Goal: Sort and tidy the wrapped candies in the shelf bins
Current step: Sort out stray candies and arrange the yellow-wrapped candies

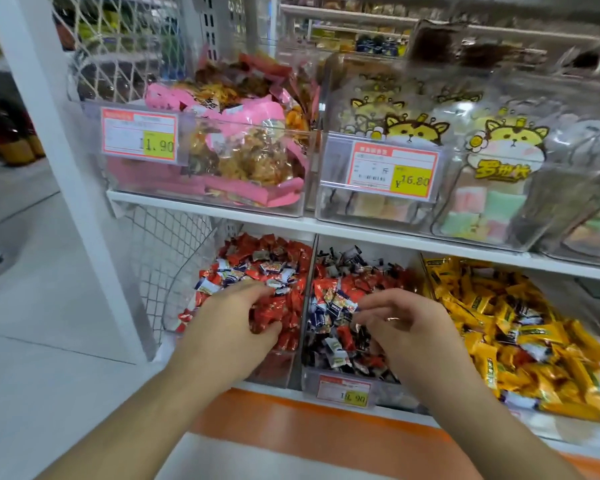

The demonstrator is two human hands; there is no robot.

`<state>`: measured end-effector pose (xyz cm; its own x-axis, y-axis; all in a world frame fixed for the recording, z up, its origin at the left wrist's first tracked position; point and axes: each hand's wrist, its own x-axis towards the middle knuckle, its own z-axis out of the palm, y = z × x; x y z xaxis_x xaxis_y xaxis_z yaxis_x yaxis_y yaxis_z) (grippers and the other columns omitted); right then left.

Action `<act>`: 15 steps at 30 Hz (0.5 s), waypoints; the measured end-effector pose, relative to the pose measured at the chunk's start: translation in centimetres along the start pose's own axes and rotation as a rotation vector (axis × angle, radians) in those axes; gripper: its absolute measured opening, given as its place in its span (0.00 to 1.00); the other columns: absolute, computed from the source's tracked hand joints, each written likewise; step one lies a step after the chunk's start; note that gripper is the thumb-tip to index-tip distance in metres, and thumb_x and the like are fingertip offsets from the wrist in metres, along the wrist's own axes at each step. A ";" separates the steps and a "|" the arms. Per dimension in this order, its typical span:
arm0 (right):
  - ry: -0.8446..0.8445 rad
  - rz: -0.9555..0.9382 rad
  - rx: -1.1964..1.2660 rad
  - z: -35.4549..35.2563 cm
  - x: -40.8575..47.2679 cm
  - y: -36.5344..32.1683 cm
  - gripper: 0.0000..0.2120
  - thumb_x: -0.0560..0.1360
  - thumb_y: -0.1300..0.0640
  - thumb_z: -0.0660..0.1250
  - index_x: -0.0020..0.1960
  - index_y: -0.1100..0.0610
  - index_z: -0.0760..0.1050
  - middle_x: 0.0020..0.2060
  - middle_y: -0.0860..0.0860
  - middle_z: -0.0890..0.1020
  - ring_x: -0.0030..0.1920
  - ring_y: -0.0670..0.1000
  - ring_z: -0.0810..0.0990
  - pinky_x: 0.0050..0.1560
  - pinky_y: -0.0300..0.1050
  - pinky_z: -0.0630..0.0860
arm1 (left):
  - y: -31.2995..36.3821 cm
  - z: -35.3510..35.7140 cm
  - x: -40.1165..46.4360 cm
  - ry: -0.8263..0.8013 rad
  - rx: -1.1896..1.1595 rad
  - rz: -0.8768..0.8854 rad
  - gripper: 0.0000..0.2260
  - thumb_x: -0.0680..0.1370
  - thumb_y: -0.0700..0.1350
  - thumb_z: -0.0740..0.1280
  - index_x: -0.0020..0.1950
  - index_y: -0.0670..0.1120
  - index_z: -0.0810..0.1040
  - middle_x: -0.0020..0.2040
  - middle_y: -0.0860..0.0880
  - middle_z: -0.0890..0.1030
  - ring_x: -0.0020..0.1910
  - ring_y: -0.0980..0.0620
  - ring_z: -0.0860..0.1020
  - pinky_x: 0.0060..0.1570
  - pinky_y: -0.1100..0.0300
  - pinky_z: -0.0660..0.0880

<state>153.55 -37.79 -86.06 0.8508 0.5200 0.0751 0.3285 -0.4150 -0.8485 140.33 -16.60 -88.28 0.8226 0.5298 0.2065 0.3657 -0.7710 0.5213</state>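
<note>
Three clear bins stand side by side on the lower shelf. The left bin [274, 370] holds mostly red wrapped candies [284, 258] with some blue-and-white ones on top. My left hand [232, 320] lies on that pile, fingers curled round red candies. The middle bin [388, 393] holds dark blue and white candies [336, 355] mixed with red ones. Over it, my right hand [399, 327] has bent fingers that pinch at small candies. The right bin holds yellow wrapped candies [499, 323] with a few blue ones among them.
The upper shelf [205, 209] carries a bin of pink snack packs [250, 116] and a bin of cat-printed bags [499, 161], each with a price tag. A white upright post [66, 150] and wire mesh [167, 244] stand to the left. An orange ledge [291, 424] runs below.
</note>
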 end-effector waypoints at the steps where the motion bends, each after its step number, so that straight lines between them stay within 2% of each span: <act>1: -0.002 0.002 0.003 -0.3 0.0 0.2 0.11 0.81 0.62 0.68 0.49 0.45 0.83 0.41 0.40 0.87 0.38 0.47 0.83 0.35 0.41 0.78 | 0.3 0.2 -0.1 0.006 0.011 0.025 0.23 0.77 0.55 0.73 0.71 0.56 0.77 0.70 0.62 0.75 0.68 0.60 0.73 0.68 0.66 0.66; 3: 0.004 0.008 0.017 -1.2 -0.1 0.6 0.12 0.81 0.63 0.67 0.50 0.46 0.83 0.41 0.40 0.87 0.37 0.45 0.84 0.33 0.38 0.78 | 1.3 0.4 -0.3 0.025 0.020 0.060 0.20 0.78 0.52 0.72 0.70 0.55 0.78 0.70 0.61 0.75 0.70 0.59 0.71 0.70 0.65 0.63; 5: 0.018 0.020 0.044 -2.5 -0.1 1.2 0.13 0.81 0.64 0.67 0.50 0.47 0.84 0.41 0.41 0.87 0.36 0.42 0.84 0.35 0.37 0.79 | 2.6 0.8 -0.6 0.028 0.023 0.098 0.18 0.78 0.50 0.72 0.68 0.55 0.79 0.69 0.61 0.75 0.69 0.59 0.72 0.70 0.64 0.64; 7: 0.052 0.019 0.057 -4.3 -0.2 1.8 0.12 0.81 0.64 0.66 0.51 0.49 0.84 0.42 0.44 0.87 0.35 0.40 0.82 0.32 0.34 0.76 | 4.4 1.4 -0.9 0.022 0.019 0.163 0.15 0.78 0.49 0.71 0.65 0.57 0.80 0.67 0.63 0.75 0.67 0.60 0.73 0.67 0.67 0.63; 10: 0.125 0.021 0.034 -8.3 -0.1 3.6 0.14 0.80 0.65 0.64 0.50 0.48 0.83 0.41 0.46 0.87 0.36 0.45 0.83 0.31 0.40 0.78 | 8.1 3.1 -1.5 -0.032 -0.002 0.274 0.12 0.79 0.50 0.69 0.62 0.62 0.78 0.64 0.69 0.73 0.63 0.67 0.70 0.61 0.75 0.60; 13: 0.275 0.041 -0.039 -12.8 0.1 7.4 0.13 0.79 0.64 0.65 0.47 0.48 0.83 0.38 0.44 0.86 0.34 0.44 0.82 0.31 0.40 0.77 | 12.1 6.1 -1.8 -0.130 -0.043 0.394 0.11 0.81 0.53 0.65 0.63 0.64 0.75 0.63 0.72 0.70 0.64 0.69 0.69 0.58 0.78 0.61; 15: 0.388 0.059 -0.080 -15.6 0.0 10.1 0.12 0.78 0.63 0.66 0.45 0.49 0.83 0.37 0.46 0.86 0.34 0.46 0.82 0.32 0.43 0.76 | 14.8 8.5 -2.0 -0.179 -0.085 0.448 0.12 0.82 0.54 0.63 0.65 0.64 0.74 0.65 0.72 0.68 0.65 0.68 0.68 0.59 0.77 0.60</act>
<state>163.29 -53.59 -86.44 0.9559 0.1794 0.2324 0.2920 -0.5005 -0.8150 147.85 -32.05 -88.06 0.9558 0.0779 0.2836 -0.0715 -0.8739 0.4809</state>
